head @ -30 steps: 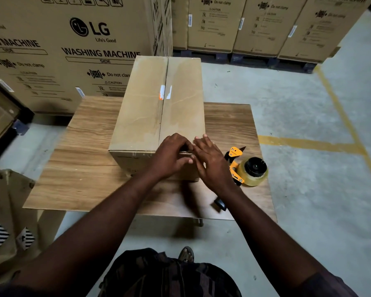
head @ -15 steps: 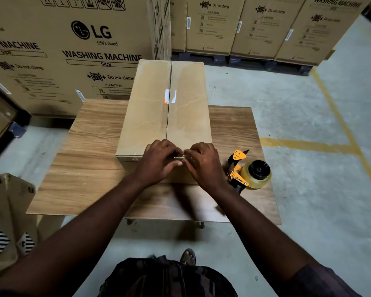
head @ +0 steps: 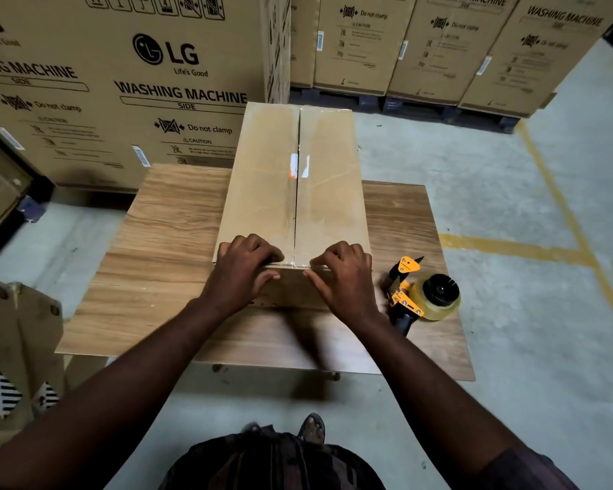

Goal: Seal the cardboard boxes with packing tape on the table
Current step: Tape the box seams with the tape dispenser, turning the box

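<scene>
The left hand [head: 243, 268] bends its fingers over the near top edge of the box [head: 262, 192], with the thumb against the front face. The right hand [head: 345, 277] grips the same edge the same way, just across the centre seam. A shiny strip of tape [head: 291, 265] runs along the edge between them. The box stands on the wooden worktop [head: 163, 242]. An orange tape dispenser [head: 422, 295] with a clear roll lies just right of the right hand. The big cartons [head: 121, 83] behind read "LG", "Life's Good", "WASHING MACHINE", "SIDE", "Do not clamp" and "CAUTION".
</scene>
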The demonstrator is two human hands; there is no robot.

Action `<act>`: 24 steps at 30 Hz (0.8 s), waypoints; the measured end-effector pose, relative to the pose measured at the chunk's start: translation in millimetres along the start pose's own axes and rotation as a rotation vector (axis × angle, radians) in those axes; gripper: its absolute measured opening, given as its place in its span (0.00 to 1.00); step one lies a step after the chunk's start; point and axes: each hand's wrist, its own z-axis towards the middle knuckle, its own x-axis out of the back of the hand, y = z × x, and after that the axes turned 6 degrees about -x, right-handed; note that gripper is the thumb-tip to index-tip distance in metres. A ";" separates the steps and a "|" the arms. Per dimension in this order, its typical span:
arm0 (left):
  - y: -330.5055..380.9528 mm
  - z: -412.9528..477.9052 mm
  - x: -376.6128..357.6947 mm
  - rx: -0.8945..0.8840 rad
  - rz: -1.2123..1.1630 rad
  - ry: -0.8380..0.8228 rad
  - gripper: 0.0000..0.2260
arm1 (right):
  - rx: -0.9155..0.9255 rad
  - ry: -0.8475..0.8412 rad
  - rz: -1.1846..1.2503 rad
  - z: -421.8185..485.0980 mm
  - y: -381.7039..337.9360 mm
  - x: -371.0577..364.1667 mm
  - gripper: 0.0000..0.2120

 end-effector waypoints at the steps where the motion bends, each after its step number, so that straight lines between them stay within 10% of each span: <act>1: -2.3 -1.3 1.2 -0.006 -0.006 -0.037 0.19 | -0.006 -0.015 -0.014 -1.6 1.8 -0.6 0.10; 24: -40.8 -13.6 28.1 0.099 -0.071 -0.001 0.07 | -0.009 -0.251 0.159 30.9 -57.3 -19.2 0.07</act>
